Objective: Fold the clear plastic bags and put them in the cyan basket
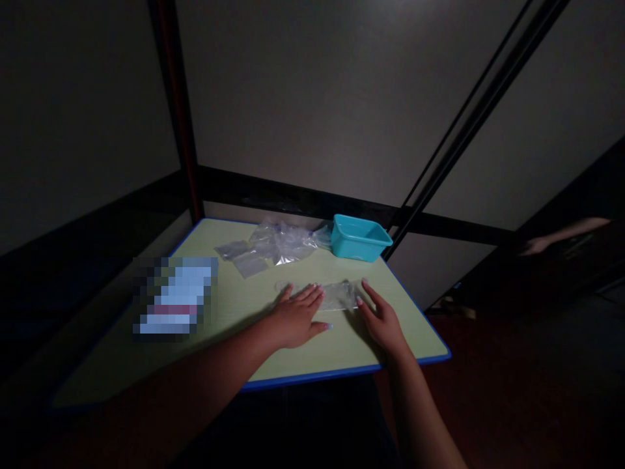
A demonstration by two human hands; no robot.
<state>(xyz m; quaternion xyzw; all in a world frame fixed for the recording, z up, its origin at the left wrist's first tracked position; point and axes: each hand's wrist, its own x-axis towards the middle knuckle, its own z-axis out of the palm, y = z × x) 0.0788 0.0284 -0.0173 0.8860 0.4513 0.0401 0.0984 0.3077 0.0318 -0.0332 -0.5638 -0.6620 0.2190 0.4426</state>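
clear plastic bag (339,296) lies flat on the tabletop (312,365), near its front edge, long side running roughly left to right. left hand (297,319) is palm down over the left part of the bag, fingers extended and mostly close together, thumb stuck out to the right below the bag; not gripping anything. some clear film shows just past its fingertips on the far side. right hand (383,326) is at the bag's right end, thumb and forefinger apart, tips right by the end edge; can't tell if they press on the film. most of the visible bag is between the two hands.

loose pile of clear plastic bags (276,246) sits farther back, beyond the left hand, well apart from it. turquoise bin (359,242) stands upright at the back right, beyond the right hand, with the pile's right end just beside it. pixelated item (178,299) on the left side, details unreadable. another person's arm (547,243) shows far right, away from the tabletop, dim and blurry.
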